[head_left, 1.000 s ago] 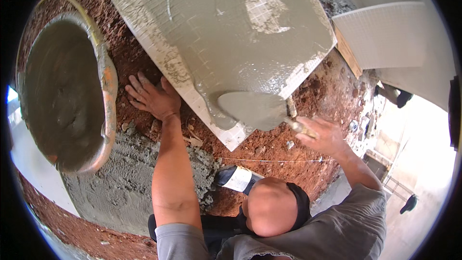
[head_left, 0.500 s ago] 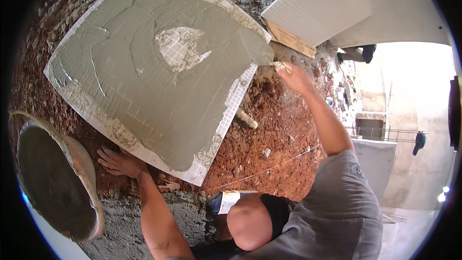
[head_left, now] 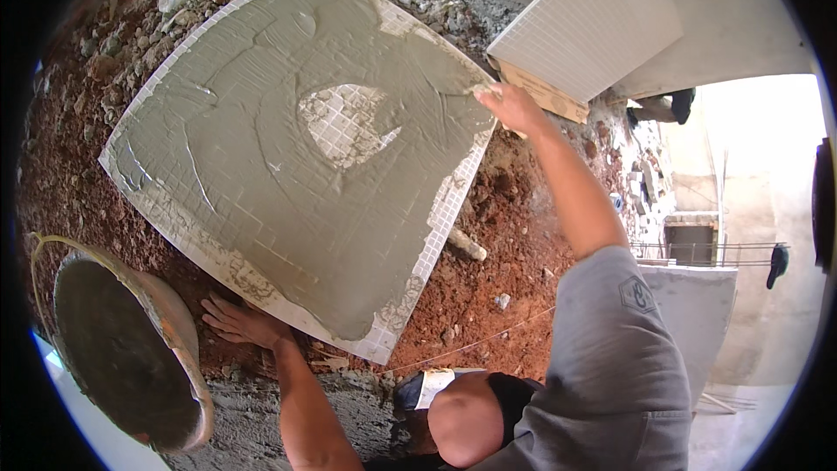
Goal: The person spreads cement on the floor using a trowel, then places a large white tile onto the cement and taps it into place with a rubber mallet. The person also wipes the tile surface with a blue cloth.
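Observation:
A large tile [head_left: 377, 346] lies with its gridded back up. Grey mortar [head_left: 253, 166] is spread over most of it, leaving a bare patch [head_left: 342, 126] around the middle. At the tile's far right corner my right hand [head_left: 513, 111] is closed around a mortar-smeared trowel [head_left: 481, 90]; its blade is hard to make out against the mortar. My left hand [head_left: 242, 323] rests flat on the red soil beside the tile's near left edge, fingers stretched out and holding nothing. Left of it a bucket [head_left: 174, 305] with grey mix inside stands tilted in the view.
Another gridded tile [head_left: 593, 22] leans at the wall, with a cardboard piece [head_left: 545, 96] under it. A short, pale rod-like piece [head_left: 466, 244] lies on the soil beside the tile. A thin string [head_left: 488, 338] runs across the ground near my knee [head_left: 466, 419].
My right hand has moved away from me and inward over the tile's far right corner with the trowel. Fresh smears mark the mortar there. My left hand stays beside the tile; the view has shifted slightly.

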The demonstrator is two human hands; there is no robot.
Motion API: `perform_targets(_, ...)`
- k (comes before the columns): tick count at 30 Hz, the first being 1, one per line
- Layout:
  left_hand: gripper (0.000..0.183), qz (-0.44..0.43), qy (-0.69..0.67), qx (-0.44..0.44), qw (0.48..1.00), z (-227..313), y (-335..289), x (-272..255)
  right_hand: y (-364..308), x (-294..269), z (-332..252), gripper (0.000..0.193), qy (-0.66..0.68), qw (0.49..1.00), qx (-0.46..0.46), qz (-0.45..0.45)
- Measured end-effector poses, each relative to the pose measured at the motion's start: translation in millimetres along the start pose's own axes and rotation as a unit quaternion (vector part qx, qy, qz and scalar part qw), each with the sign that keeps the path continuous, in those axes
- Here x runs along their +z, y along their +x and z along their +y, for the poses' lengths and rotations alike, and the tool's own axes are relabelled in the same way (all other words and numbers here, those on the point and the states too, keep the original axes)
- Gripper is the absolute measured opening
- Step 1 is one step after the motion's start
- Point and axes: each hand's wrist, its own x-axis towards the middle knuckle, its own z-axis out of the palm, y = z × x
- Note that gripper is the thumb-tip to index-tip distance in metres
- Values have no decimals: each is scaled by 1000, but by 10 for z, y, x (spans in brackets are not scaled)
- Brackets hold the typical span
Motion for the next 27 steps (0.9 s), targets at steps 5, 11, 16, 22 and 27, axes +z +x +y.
perform_targets(5,71,2,-25,1,1000,41,-14,-35,-98,-196,-352,60,154,971,119,-140)
perform_targets(11,69,-5,-18,0,1000,54,-6,-69,168,-107,-961,53,300,945,107,-78)
perform_targets(16,71,27,-22,38,999,71,-12,-100,716,-185,-1666,48,280,948,70,-134)
perform_targets(22,73,13,-17,34,999,113,-9,-158,879,-282,-1922,47,326,936,96,-94)
perform_targets(27,76,3,-27,36,999,126,-1,-199,1185,-258,-2213,47,339,929,72,-128)
